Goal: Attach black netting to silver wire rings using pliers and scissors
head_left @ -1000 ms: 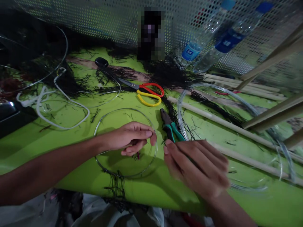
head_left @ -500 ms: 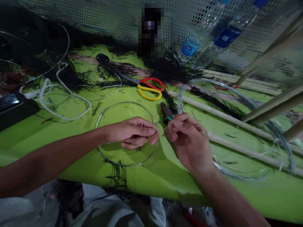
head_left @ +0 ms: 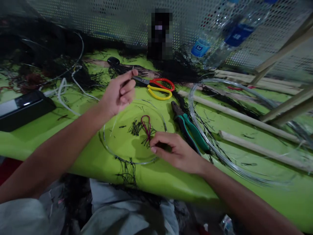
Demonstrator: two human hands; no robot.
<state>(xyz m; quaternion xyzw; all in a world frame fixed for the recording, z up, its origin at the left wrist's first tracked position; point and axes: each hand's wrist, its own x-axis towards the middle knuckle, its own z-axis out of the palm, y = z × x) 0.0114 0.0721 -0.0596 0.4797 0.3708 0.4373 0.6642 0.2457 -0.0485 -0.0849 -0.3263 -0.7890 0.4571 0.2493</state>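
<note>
My left hand is raised over the far left of a wire ring, its thumb and forefinger pinched on a thin piece of wire, of which only a bit shows. My right hand rests low at the ring's right side. Its thumb and forefinger are closed at a tuft of short black threads; what lies between the tips is too small to make out. Inside the ring are a dark red cord loop and a small bundle of black threads. Black netting hangs from the ring's near edge.
Pliers with green-black handles lie right of the ring, beside a large wire coil. Scissors with red and yellow handles lie behind. Wooden sticks are at right, bottles at back, a black box and white cord left.
My hands have moved apart: the left went up and away to the left, the right came down toward the threads inside the ring. The red loop and the pliers' handles are now uncovered.
</note>
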